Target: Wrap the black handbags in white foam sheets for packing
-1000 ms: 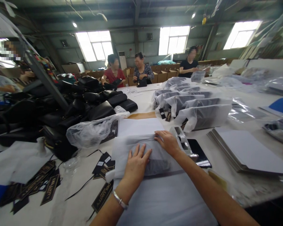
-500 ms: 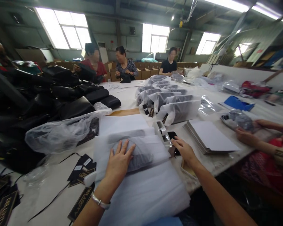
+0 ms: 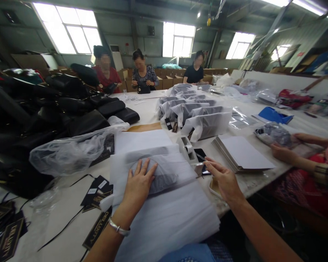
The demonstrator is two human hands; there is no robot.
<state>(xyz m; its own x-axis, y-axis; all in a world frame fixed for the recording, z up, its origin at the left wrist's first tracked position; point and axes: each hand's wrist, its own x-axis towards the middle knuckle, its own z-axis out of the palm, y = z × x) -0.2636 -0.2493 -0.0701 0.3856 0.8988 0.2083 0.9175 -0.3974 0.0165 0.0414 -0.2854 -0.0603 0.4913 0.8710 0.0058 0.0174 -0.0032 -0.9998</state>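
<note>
My left hand (image 3: 140, 182) lies flat with its fingers spread on a dark handbag (image 3: 164, 180) wrapped in thin white tissue paper. The bag rests on a stack of white tissue sheets (image 3: 177, 213). To the right stands a pale tape dispenser (image 3: 187, 149). My right hand (image 3: 224, 178) is at its near end, thumb and forefinger pinched on a thin strip of tape (image 3: 200, 157) that leads from the dispenser. A dark phone-like object (image 3: 200, 153) lies partly hidden beside the dispenser.
Black handbags (image 3: 84, 116) are heaped at left, beside a clear plastic bag (image 3: 71, 153) and black hang tags (image 3: 97, 193). Several tissue-wrapped bags (image 3: 207, 122) stand ahead. A stack of white boards (image 3: 243, 153) lies right, near a co-worker's hands (image 3: 284, 153). Other people sit across the table.
My right hand has closed into a pinch and drawn slightly right from the dispenser with tape. My left hand stays pressed on the wrapped bag. A co-worker at far left has lowered a black bag.
</note>
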